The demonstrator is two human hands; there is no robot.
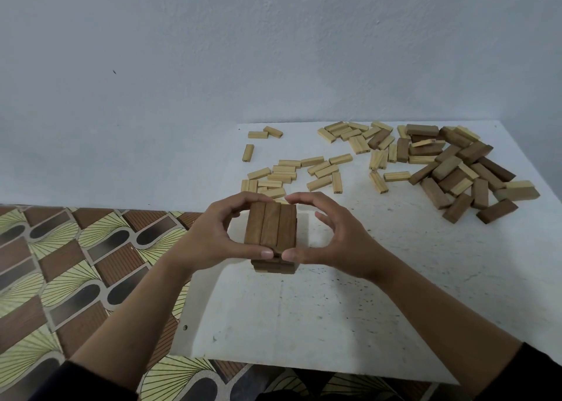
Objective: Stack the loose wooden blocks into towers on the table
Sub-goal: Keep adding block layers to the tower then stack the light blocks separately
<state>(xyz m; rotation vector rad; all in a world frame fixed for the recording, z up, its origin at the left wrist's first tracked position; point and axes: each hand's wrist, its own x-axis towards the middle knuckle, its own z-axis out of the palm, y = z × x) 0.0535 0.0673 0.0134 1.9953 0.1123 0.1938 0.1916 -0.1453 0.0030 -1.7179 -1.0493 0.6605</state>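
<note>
Wooden tower (270,230) near the counter's (334,309) middle is apparently being squared, its top three dark blocks pinched between the curled left hand (209,233) and right hand (337,239) (thumbs near, fingers far); next, release and a block fetched from the loose pile (465,169) seem called for.

Brown tower (270,229), pale blocks (319,169), white table (334,309)
</note>
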